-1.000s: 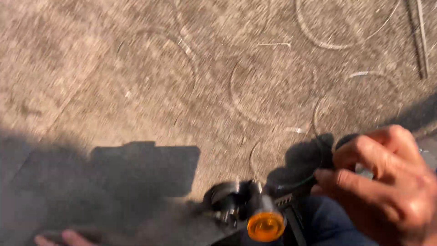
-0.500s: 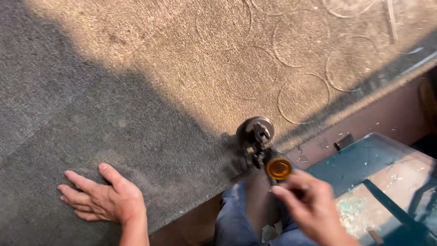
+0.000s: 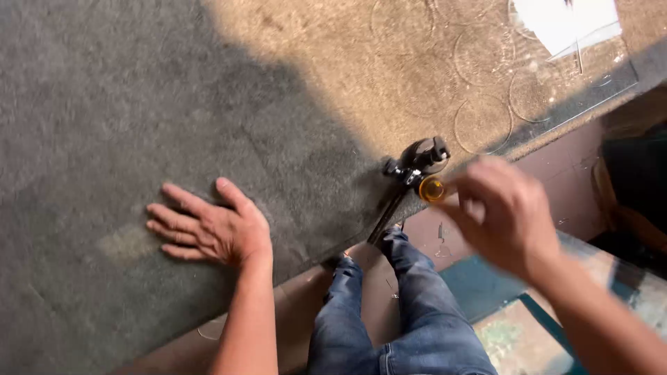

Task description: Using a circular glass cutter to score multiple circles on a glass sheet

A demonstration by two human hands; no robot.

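- The left hand (image 3: 212,229) is laid flat on the grey felt-covered counter (image 3: 104,104), fingers spread, holding nothing.
- The right hand (image 3: 504,215) is blurred; its fingers touch the orange round knob (image 3: 431,189) of the black metal circle-cutting tool (image 3: 415,167), but a pinch cannot be confirmed.
- The tool lies at the counter's near edge, just left of the right hand; its thin bar (image 3: 386,217) runs near-left.
- A white sheet (image 3: 566,24) lies far right; no labels are seen.

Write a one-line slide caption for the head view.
Left hand flat on a grey felt-covered table; right hand reaching to a black tool with an orange knob at its edge.
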